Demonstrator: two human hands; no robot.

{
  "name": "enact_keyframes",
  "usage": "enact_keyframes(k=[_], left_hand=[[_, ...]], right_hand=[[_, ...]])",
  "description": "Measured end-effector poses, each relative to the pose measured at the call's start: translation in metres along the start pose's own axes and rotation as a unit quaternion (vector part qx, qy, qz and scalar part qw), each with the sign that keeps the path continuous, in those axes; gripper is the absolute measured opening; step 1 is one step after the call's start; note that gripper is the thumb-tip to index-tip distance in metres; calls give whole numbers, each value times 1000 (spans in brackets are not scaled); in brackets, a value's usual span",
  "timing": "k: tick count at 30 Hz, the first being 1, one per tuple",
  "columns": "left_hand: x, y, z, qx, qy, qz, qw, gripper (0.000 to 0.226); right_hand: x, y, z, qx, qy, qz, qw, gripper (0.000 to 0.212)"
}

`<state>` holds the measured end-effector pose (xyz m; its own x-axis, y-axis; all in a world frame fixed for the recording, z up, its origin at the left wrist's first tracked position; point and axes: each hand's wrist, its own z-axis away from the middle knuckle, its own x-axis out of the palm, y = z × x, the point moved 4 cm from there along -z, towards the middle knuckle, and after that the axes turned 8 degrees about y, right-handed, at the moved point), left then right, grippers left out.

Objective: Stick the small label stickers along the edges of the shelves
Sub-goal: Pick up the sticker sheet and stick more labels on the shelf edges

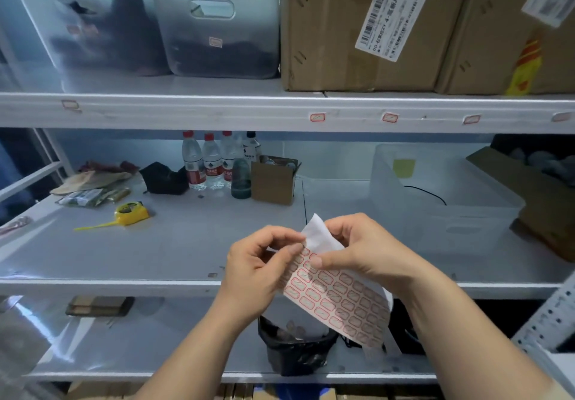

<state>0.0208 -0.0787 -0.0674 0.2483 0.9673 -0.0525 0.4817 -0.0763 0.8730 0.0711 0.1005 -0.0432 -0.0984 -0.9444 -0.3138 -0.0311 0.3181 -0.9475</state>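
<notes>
A sheet of small red-bordered label stickers (339,303) hangs in front of the middle shelf edge (124,286), its top part bent back and showing white. My right hand (364,250) holds the sheet near the top, thumb pressed on the sticker side. My left hand (261,265) pinches at the sheet's upper left corner with thumb and forefinger. Several stickers sit on the upper shelf edge (217,113): one at the left (71,104), one in the middle (317,117), one right of it (390,117) and more further right.
The middle shelf holds a yellow tape measure (130,211), water bottles (211,163), a small cardboard box (273,181) and a clear bin (441,200). Translucent bins (217,29) and cardboard boxes (357,26) stand above. A black-lined bin (295,350) sits on the lowest shelf.
</notes>
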Motion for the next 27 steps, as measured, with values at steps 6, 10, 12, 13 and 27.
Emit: enact_keyframes(k=[6,10,12,13,27], left_hand=[[-14,4,-2,84,-6,-67,994,16],[-20,10,-4,162,10,-127,979,16],[-22,10,-4,177,16,-147,973,15],[-23,10,-4,182,17,-158,970,15],[-23,12,-2,214,-5,-220,952,12]], right_hand=[[10,-2,2,6,2,12,1000,26],[14,-3,2,7,-1,7,1000,21],[17,-4,2,4,-3,0,1000,21],[18,-4,3,3,-4,-2,1000,21],[21,1,7,22,2,17,1000,21]])
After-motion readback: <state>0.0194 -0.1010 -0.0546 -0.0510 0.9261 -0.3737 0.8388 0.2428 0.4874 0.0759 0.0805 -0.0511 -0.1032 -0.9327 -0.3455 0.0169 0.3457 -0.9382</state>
